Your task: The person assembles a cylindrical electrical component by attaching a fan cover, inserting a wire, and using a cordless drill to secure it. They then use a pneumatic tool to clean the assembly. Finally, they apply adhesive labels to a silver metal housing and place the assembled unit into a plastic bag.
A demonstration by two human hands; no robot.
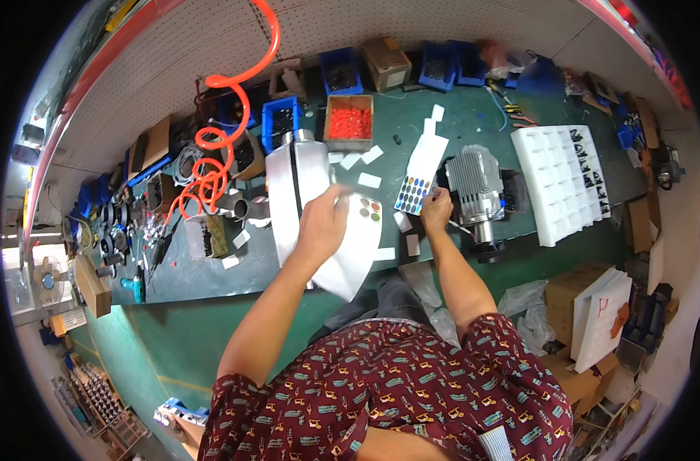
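Observation:
My left hand (321,221) rests on a large silver metal housing (297,184) and pinches a white sticker sheet (355,242) with coloured round dots. My right hand (436,209) is closed on a thin tool whose tip points toward a grey electric motor (477,184). Between my hands, a second white sheet of coloured dot stickers (419,178) lies on the green workbench (204,269). Small white backing scraps (370,180) are scattered around the housing.
A white foam tray (553,192) with black parts sits at the right. A red box of orange pieces (349,123) and blue part bins (279,121) line the back. An orange coiled air hose (211,154) hangs at left. Cardboard boxes (576,296) stand below right.

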